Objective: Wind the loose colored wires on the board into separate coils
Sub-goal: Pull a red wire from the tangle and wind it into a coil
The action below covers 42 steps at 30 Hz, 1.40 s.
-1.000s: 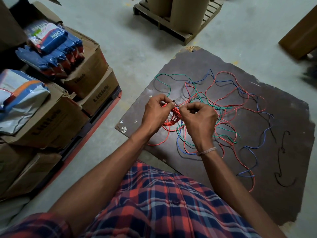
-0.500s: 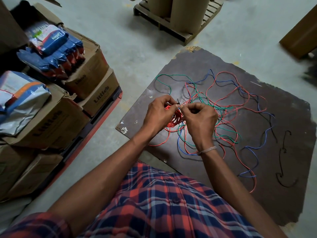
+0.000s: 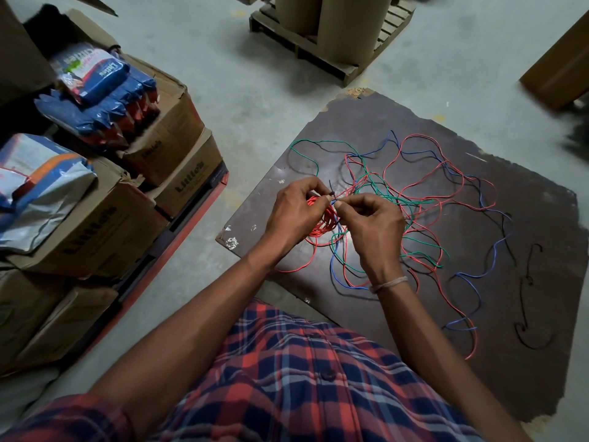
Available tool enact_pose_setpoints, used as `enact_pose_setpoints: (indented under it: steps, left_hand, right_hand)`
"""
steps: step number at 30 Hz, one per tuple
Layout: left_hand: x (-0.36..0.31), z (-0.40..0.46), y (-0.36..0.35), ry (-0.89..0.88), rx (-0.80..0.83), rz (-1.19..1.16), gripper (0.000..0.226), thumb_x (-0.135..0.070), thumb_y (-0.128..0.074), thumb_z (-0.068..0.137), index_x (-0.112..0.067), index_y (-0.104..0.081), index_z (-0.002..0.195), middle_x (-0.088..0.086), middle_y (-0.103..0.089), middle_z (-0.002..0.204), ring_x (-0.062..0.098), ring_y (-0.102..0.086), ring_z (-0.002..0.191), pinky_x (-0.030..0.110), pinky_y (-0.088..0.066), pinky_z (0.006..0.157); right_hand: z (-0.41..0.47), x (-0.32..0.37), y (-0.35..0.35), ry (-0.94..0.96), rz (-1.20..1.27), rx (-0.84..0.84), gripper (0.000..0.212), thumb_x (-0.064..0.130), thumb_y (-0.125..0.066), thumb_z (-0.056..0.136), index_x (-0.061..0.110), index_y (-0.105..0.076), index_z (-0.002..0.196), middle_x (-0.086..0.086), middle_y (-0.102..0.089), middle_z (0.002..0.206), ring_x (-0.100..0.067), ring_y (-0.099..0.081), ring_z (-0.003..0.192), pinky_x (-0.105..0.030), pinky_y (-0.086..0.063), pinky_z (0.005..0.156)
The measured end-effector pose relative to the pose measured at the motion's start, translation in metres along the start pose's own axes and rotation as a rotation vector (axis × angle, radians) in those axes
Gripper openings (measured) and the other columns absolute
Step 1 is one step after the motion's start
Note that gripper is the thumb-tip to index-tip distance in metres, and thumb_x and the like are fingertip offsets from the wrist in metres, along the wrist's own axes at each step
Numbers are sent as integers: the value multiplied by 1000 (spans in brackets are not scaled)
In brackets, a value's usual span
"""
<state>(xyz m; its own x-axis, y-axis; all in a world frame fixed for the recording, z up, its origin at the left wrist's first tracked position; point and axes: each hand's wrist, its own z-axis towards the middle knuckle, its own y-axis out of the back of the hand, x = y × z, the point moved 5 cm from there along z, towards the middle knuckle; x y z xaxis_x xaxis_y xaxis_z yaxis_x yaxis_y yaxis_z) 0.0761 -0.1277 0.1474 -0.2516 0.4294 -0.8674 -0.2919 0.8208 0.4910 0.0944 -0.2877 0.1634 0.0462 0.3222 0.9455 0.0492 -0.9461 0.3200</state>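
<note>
**Both hands pinch at a red coil above the dark board**

In the middle of the frame, the left hand [image 3: 294,210] holds a small red coil [image 3: 322,218] of wire, its fingers curled around the bundle. The right hand [image 3: 371,223] is just beside it, with thumb and forefinger pinched on a thin strand at the top of the coil; which colour this strand has I cannot tell exactly — the tips meet at a small dark wire end. A pale thread bracelet [image 3: 389,283] sits on the right wrist.

Under the hands lies the dark board [image 3: 526,362] on the grey floor [image 3: 255,100], and it fills the right half of the frame. On it the loose wires are spread in a tangle: red wires [image 3: 420,140], green wires [image 3: 318,141] and blue wires [image 3: 492,260] cross over one another to the right of the hands. A black wire [image 3: 526,282] lies apart near the right edge of the board.

At the left of the frame stand stacked cardboard boxes [image 3: 95,218] with blue packets [image 3: 95,74] on top. At the upper middle a wooden pallet [image 3: 318,49] carries brown cardboard rolls [image 3: 347,23]. At the bottom — a red and blue checked shirt [image 3: 302,378].
</note>
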Motion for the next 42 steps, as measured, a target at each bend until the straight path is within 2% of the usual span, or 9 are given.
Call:
enact_pose_setpoints:
  steps: [9, 12, 14, 16, 20, 25, 31, 35, 42]
  left_hand:
    - [3, -3, 3, -3, 31, -5, 7, -26, -71, 87, -21, -75, 91, -4, -75, 85, 9, -70, 84, 27, -53, 74]
    - [1, -4, 2, -6, 49, -15, 7, -25, -71, 89, -21, -76, 92, -5, -75, 85, 6, -70, 83, 20, -51, 70]
    - [0, -5, 2, -11, 53, -15, 6, -25, -71, 89, -21, -75, 92, -7, -75, 85, 5, -69, 84, 11, -46, 64]
    - [0, -5, 2, -9, 53, -22, 6, -25, -71, 89, -22, -75, 91, -7, -75, 85, 5, -69, 84, 14, -48, 66]
    - [4, -5, 3, 25, 64, -74, 6, -27, -71, 90, -22, -74, 91, -5, -76, 83, 7, -70, 80, 26, -52, 69]
    - [9, -8, 2, 95, 164, -212, 4, -19, -71, 92, -17, -73, 88, 2, -75, 79, 2, -56, 52, 22, -43, 54]
    - [23, -14, -7, 304, 220, -552, 14, -10, -66, 98, -11, -67, 84, 12, -60, 76, 5, -42, 42, 18, -38, 40]
    - [29, -13, -5, 317, 235, -579, 6, -10, -64, 99, -9, -70, 101, 15, -66, 83, 5, -41, 43, 18, -41, 42]
    - [33, -7, 7, 210, 206, -402, 7, -18, -71, 95, -15, -68, 90, 16, -74, 88, 8, -48, 43, 20, -44, 43]
  right_hand:
    - [27, -6, 0, -36, -57, 51, 15, 26, -77, 89, 12, -79, 86, 1, -75, 78, -10, -67, 72, -33, -55, 76]
    - [45, -3, -6, -128, -21, 197, 14, 23, -75, 92, 9, -77, 90, 3, -70, 78, -1, -61, 68, -18, -46, 66]
    - [53, -3, -11, -201, -15, 305, 18, 24, -75, 92, 6, -78, 95, 1, -71, 83, -4, -60, 71, -19, -42, 61]
    - [57, -3, -14, -234, -6, 341, 14, 22, -77, 90, 9, -78, 94, 2, -71, 82, -1, -61, 70, -22, -42, 62]
    - [62, -2, -20, -158, 51, 328, 10, 7, -71, 94, 9, -69, 84, 1, -63, 73, 9, -55, 54, -6, -41, 54]
    - [75, -7, -23, -103, 76, 187, 20, 6, -58, 101, 15, -60, 83, -3, -65, 78, -4, -59, 63, -17, -45, 61]
    - [96, -9, -33, -329, 481, 139, 23, 7, -39, 110, 6, -48, 89, -13, -52, 81, -15, -69, 57, -41, -65, 63]
    - [100, -5, -44, -381, 513, 123, 24, 7, -42, 109, 9, -49, 87, -7, -50, 75, -10, -52, 52, -26, -56, 50]
    - [112, 10, -63, -293, 482, 197, 22, 3, -44, 108, 9, -49, 87, -5, -48, 70, -5, -38, 43, -19, -32, 41]
